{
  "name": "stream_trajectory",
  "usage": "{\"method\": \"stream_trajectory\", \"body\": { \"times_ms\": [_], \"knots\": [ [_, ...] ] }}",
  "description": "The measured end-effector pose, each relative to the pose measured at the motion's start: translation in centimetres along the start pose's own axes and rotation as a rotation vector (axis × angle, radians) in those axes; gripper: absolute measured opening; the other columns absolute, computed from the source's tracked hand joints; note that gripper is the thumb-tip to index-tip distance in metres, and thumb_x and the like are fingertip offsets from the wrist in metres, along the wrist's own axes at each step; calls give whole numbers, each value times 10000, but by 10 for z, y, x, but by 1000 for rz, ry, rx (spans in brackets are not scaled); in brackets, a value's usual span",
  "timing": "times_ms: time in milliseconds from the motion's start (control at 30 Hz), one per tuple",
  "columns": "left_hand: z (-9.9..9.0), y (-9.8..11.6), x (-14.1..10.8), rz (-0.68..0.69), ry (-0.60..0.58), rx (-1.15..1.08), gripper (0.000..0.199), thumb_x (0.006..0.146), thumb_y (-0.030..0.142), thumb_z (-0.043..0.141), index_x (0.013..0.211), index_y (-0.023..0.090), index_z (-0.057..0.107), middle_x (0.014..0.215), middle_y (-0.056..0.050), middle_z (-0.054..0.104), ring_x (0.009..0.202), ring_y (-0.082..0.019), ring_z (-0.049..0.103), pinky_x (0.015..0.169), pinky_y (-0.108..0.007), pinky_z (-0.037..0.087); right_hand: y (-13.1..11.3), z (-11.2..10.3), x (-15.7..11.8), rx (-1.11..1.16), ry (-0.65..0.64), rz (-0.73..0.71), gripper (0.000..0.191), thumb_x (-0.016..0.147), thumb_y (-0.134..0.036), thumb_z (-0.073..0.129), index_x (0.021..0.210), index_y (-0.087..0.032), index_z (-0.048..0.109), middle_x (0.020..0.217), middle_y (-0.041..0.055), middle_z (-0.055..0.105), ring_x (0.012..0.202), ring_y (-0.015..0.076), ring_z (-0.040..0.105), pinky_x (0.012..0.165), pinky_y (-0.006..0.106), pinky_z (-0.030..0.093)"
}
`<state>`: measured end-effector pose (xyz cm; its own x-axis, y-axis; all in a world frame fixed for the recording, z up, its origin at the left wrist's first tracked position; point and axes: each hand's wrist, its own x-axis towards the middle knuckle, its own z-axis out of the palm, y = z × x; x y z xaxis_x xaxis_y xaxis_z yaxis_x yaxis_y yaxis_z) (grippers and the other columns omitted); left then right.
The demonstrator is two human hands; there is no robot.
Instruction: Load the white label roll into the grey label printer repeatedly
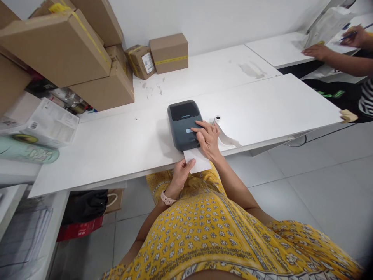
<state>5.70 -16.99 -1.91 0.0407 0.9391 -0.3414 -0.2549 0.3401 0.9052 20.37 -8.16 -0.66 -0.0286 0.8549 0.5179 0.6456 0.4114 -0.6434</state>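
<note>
Paper [200,163] extends from the front edge of the dark printer [183,122] on the white table [125,144], overhanging the table edge; the left hand [181,174] pinches its left margin between thumb and fingers, while the right hand [207,138] rests on the printer, fingers loosely spread. The paper should handle as light, limp and easily creased: grip the outer margin and avoid sharp pulls. The printer appears rigid and heavier, best held by both sides.
</note>
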Motion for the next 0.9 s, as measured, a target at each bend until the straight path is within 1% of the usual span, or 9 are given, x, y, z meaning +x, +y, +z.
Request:
{"method": "stream_trajectory", "body": {
  "times_ms": [200, 367, 467, 533, 600, 667, 733, 800, 900],
  "knots": [
    [-8, -4, 3, 64, -1, 108, 511, 700, 629, 821, 849, 145, 756, 731, -11, 688, 641, -126, 524, 617, -265, 406, 0, 0, 0, -21, 4, -4, 514, 1099, -512, 259, 1187, -356, 741, 1442, 11, 650, 1422, 277, 496, 1236, 585, 200],
    [-16, -16, 5, 96, -59, 206, 514, 776, 642, 756, 895, 142, 743, 767, -15, 682, 672, -130, 518, 652, -272, 414, 0, 1, 1, -36, 8, -17, 478, 1100, -497, 290, 1180, -344, 736, 1437, 18, 655, 1419, 281, 501, 1230, 598, 203],
    [-18, -16, 3, 130, -70, 279, 478, 856, 634, 683, 904, 159, 715, 773, 0, 655, 684, -129, 515, 664, -267, 417, 0, 0, 1, -56, -11, -30, 427, 1094, -487, 336, 1204, -347, 724, 1447, 22, 648, 1419, 289, 499, 1242, 609, 175],
    [-21, -12, 1, 188, -13, 349, 447, 905, 622, 630, 830, 183, 662, 717, 18, 596, 668, -130, 503, 658, -265, 416, -1, -3, 1, -83, -50, -47, 400, 1085, -496, 371, 1246, -358, 709, 1474, 25, 627, 1433, 303, 482, 1246, 623, 157],
    [-25, -6, 1, 277, 107, 386, 420, 944, 608, 583, 835, 205, 630, 739, 10, 596, 707, -148, 549, 694, -273, 447, -3, -8, 1, -120, -92, -72, 389, 1075, -513, 399, 1275, -370, 699, 1489, 28, 611, 1437, 320, 474, 1244, 646, 143],
    [-29, -1, 3, 371, 231, 381, 383, 962, 593, 562, 978, 220, 650, 928, -37, 679, 881, -188, 635, 798, -301, 499, -6, -12, 3, -165, -112, -93, 380, 1068, -532, 417, 1259, -378, 706, 1471, 31, 622, 1414, 327, 494, 1246, 669, 122],
    [-32, 5, 7, 450, 298, 379, 413, 970, 579, 558, 1185, 235, 634, 1230, -95, 682, 1145, -236, 638, 944, -351, 516, -11, -15, 5, -203, -113, -113, 364, 1054, -560, 446, 1215, -378, 717, 1443, 30, 642, 1394, 326, 514, 1261, 679, 79],
    [-33, 10, 11, 502, 308, 396, 486, 983, 569, 543, 1355, 257, 568, 1466, -117, 582, 1363, -264, 546, 1090, -406, 477, -15, -15, 9, -215, -114, -134, 346, 1033, -586, 485, 1164, -369, 721, 1446, 21, 643, 1428, 330, 488, 1283, 673, 26],
    [-29, 15, 18, 534, 268, 409, 590, 993, 568, 530, 1510, 297, 451, 1654, -100, 413, 1544, -273, 375, 1252, -467, 344, -17, -13, 16, -199, -124, -170, 338, 1018, -602, 509, 1089, -345, 716, 1494, 2, 617, 1521, 329, 392, 1298, 666, -10]
  ]
}}
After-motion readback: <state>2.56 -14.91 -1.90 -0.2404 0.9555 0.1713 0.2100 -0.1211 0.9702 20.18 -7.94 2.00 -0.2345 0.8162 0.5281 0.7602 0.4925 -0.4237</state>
